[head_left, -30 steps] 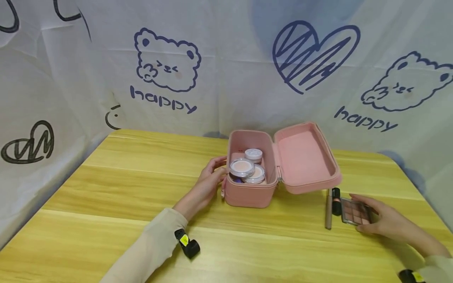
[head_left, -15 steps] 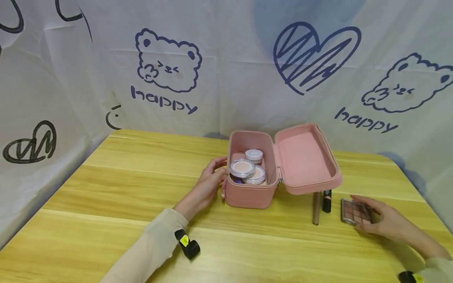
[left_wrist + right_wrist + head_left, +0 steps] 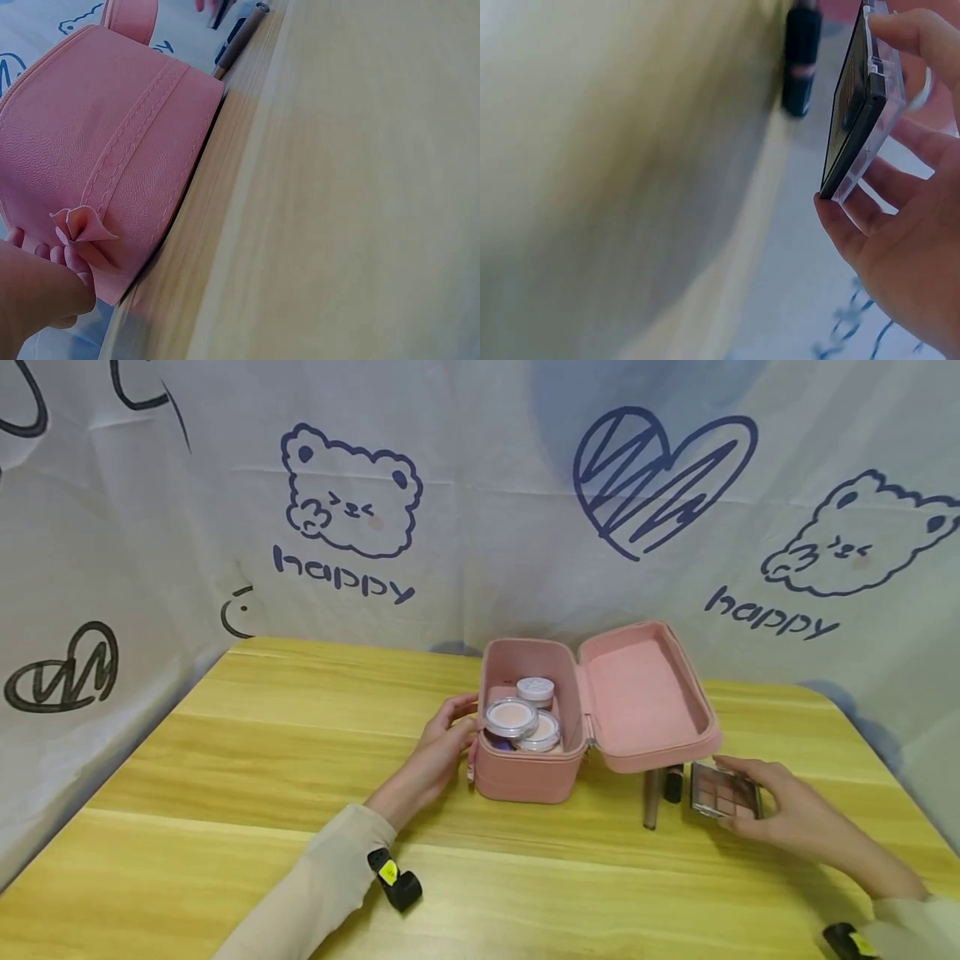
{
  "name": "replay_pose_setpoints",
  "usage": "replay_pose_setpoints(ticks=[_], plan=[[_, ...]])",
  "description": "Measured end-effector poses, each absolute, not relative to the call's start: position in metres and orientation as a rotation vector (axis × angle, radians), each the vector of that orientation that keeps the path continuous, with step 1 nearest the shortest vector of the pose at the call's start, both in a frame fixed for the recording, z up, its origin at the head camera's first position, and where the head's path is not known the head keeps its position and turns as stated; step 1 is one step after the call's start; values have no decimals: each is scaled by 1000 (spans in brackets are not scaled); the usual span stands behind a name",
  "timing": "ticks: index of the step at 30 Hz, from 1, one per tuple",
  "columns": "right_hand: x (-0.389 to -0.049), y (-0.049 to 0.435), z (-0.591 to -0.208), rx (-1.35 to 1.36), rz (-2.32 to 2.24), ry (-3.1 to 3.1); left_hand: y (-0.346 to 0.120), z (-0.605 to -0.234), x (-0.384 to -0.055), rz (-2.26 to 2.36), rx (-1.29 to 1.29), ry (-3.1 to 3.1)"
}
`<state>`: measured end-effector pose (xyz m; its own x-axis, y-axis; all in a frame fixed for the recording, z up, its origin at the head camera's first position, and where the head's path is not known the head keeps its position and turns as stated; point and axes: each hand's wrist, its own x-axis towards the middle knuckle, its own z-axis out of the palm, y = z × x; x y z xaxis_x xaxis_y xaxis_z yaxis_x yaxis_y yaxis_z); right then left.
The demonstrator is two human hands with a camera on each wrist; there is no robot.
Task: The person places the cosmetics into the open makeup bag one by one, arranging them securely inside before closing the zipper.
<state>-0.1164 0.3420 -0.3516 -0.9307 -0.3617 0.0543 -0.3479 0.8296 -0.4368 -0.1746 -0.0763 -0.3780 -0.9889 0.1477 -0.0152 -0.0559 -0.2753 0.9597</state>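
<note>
In the head view my right hand (image 3: 783, 806) grips a clear-lidded eyeshadow palette (image 3: 725, 791) by its edges. The right wrist view shows the same palette (image 3: 855, 105) tilted on edge between thumb and fingers, raised off the table. My left hand (image 3: 442, 747) rests against the left wall of a pink makeup case (image 3: 525, 777), its fingertips by a small bow (image 3: 82, 225) in the left wrist view. Inside the open case are two round clear-topped compacts, one (image 3: 512, 717) overlapping the other (image 3: 543, 731), and a white-lidded jar (image 3: 536, 689). Something dark purple below them is mostly hidden.
The case's lid (image 3: 648, 697) hangs open to the right. Partly under its lower edge lie a brown pen-like tube (image 3: 652, 802) and a black lipstick-like tube (image 3: 674, 785). A white cloth (image 3: 517, 552) with drawings hangs behind the wooden table (image 3: 247, 777).
My right hand has lifted the palette and moved it left toward the lid. The brown and black tubes have shifted left across the table. My left hand has stayed at the case.
</note>
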Motion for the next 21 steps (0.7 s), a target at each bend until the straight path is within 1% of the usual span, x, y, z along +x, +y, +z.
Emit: replay_pose_setpoints(ticks=[4,7,10,13,21], plan=[[-124,319,-343,-723,-704,3021,-77,-379,-175,2418,123,1806],[-132,306,-344,-838,-726,3043,-77,-379,-175,2417,125,1803],[-138,294,-347,-892,-813,3000,-77,-379,-175,2408,122,1811],[-143,284,-350,-922,-899,2934,-78,-380,-175,2404,115,1817],[-147,268,-352,-915,-773,2976,-77,-378,-174,2410,134,1815]])
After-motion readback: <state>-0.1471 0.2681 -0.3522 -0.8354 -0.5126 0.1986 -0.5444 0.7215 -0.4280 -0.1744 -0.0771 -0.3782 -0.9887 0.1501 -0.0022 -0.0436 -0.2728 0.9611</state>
